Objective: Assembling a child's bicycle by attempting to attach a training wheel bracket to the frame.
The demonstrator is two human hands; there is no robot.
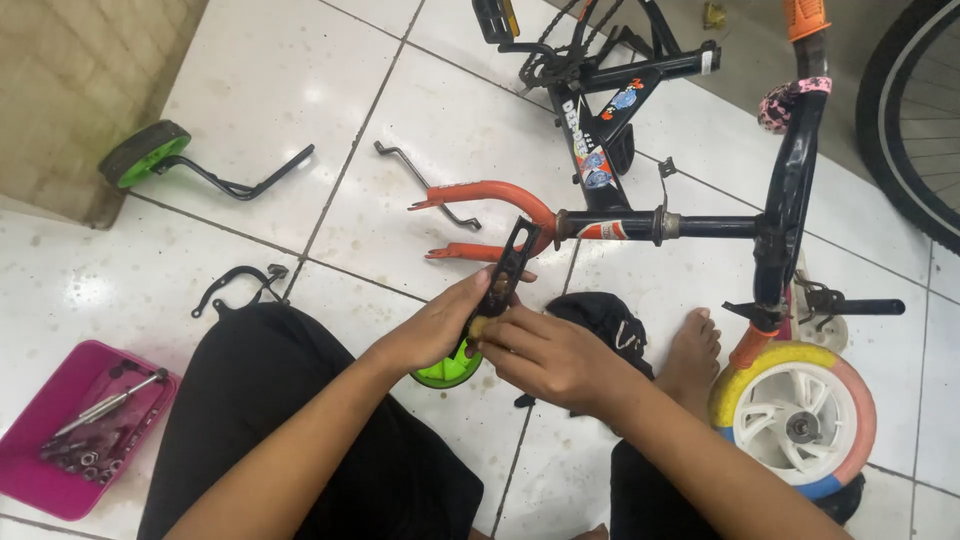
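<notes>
From the head camera, both forearms reach in from the bottom edge and meet over the tiled floor [250,90]. The left hand [430,330] is curled around the lower end of a black bracket [508,265], thumb laid up along it, and holds it tilted away from the body. The right hand [545,355] closes in from the other side, fingertips pinched on a small brass-coloured piece [478,326] right at the bracket's base; what that piece is cannot be made out.

Directly under the grip sits a green training wheel [445,370], mostly covered by the left hand, only its lower rim showing. Just right of the grip lies a dark cloth [600,315], partly behind the right wrist.

Beyond the grip lies a small bicycle frame [620,225] with an orange fork [490,195]; its pedals are cut off at the top edge. Two green training wheels show in all: the one under the hands, and a second wheel [145,153] on its arm, far to the left. One white wheel with a coloured tyre [795,420] stands right of the grip. One pink tray [40,470] of sockets sits left, cropped by the frame.
</notes>
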